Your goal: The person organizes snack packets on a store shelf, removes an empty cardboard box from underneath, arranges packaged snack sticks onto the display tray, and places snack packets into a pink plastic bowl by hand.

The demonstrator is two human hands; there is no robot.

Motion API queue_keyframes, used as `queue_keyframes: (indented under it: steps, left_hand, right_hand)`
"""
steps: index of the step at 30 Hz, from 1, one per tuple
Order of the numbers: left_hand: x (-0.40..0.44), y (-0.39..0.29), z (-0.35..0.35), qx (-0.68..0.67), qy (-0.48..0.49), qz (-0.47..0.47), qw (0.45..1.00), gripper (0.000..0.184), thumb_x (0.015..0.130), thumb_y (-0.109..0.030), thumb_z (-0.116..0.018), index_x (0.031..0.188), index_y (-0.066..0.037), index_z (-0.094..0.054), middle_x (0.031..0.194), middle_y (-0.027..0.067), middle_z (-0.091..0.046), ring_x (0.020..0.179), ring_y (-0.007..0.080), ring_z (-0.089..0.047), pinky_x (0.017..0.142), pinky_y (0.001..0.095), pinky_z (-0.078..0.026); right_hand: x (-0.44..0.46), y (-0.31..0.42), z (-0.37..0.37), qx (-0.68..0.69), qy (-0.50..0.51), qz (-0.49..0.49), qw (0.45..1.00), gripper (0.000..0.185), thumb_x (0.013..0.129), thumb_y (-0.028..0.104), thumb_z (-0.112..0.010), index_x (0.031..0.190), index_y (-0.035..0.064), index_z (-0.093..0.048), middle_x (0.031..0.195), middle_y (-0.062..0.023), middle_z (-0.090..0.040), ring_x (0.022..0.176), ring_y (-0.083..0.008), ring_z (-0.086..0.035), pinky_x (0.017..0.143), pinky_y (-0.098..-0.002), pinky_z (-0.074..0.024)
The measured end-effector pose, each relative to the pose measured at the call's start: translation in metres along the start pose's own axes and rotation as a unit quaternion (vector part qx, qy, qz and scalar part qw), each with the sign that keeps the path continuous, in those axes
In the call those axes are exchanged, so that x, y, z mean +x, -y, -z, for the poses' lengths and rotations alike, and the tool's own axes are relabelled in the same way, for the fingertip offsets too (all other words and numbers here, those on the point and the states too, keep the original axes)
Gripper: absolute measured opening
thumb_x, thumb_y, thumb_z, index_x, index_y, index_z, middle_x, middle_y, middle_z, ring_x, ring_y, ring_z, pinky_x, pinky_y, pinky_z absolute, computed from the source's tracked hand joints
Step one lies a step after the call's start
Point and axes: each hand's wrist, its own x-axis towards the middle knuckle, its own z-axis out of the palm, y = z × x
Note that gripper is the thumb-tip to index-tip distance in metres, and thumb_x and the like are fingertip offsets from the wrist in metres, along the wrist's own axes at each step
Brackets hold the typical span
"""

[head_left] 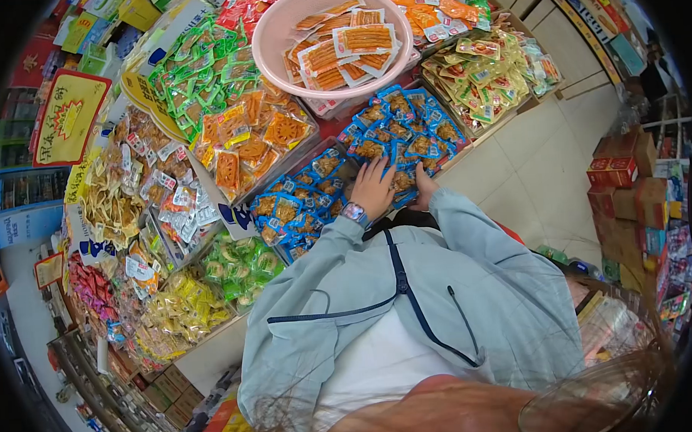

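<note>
My left hand (373, 187), with a watch (353, 211) on its wrist, rests palm down with fingers spread on the blue snack packets (404, 128) in the front bin. Just right of it, my right hand (422, 189) touches the near edge of the same packets; its thumb is apart from the fingers, which are partly hidden below. A second heap of blue packets (288, 215) lies to the left, beyond a clear divider. Behind the bins stands a pink basket (266, 61) holding flat orange snack packs (365, 41).
Orange packets (232, 165), green packets (193, 84) and yellow packets (182, 312) fill bins on the left. Pale packets (482, 71) lie in a bin at the right. A yellow sign (70, 120) stands far left. Stacked cartons (627, 196) line the right side beyond the tiled floor (529, 162).
</note>
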Motion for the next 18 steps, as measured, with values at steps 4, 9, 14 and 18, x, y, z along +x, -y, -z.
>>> queue_keyframes:
  steps: [4, 9, 14, 18]
  left_hand:
    - [-0.043, 0.006, 0.001, 0.034, -0.02, 0.083, 0.996, 0.06, 0.074, -0.021, -0.064, 0.13, -0.009, -0.044, 0.137, 0.0155, -0.038, 0.131, 0.0324, -0.031, 0.108, 0.0497, -0.023]
    - [-0.079, 0.038, -0.007, 0.141, -0.059, 0.23, 0.961, 0.056, 0.072, -0.019, -0.065, 0.125, -0.009, -0.049, 0.133, 0.0129, -0.043, 0.128, 0.0309, -0.034, 0.104, 0.0518, -0.026]
    - [-0.086, 0.057, -0.016, 0.222, -0.042, 0.209, 0.952, 0.045, 0.078, -0.019, -0.057, 0.122, -0.01, -0.052, 0.129, 0.013, -0.048, 0.123, 0.0292, -0.042, 0.104, 0.0522, -0.026]
    - [-0.093, 0.059, -0.018, 0.24, -0.073, 0.217, 0.943, 0.043, 0.079, -0.019, -0.055, 0.122, -0.011, -0.052, 0.131, 0.0139, -0.047, 0.121, 0.0298, -0.044, 0.105, 0.0525, -0.026]
  right_hand:
    - [0.026, -0.002, 0.02, 0.019, 0.012, 0.021, 1.0, 0.09, 0.077, 0.079, -0.036, 0.142, 0.0156, -0.028, 0.142, -0.0073, -0.039, 0.127, -0.0305, -0.041, 0.103, -0.053, -0.0291]
    - [-0.012, 0.002, -0.001, -0.016, 0.005, -0.015, 1.0, 0.097, 0.074, 0.082, -0.034, 0.144, 0.0162, -0.024, 0.145, -0.0065, -0.034, 0.128, -0.0308, -0.039, 0.105, -0.0524, -0.0252]
    - [-0.006, 0.005, -0.005, -0.026, -0.065, -0.005, 0.998, 0.086, 0.076, 0.079, -0.04, 0.131, 0.0127, -0.043, 0.128, -0.0128, -0.051, 0.113, -0.0298, -0.053, 0.092, -0.045, -0.0443]
    - [-0.039, 0.005, -0.025, 0.01, -0.067, -0.026, 0.997, 0.087, 0.076, 0.079, -0.038, 0.133, 0.0134, -0.042, 0.132, -0.0136, -0.048, 0.117, -0.03, -0.049, 0.099, -0.0461, -0.0375]
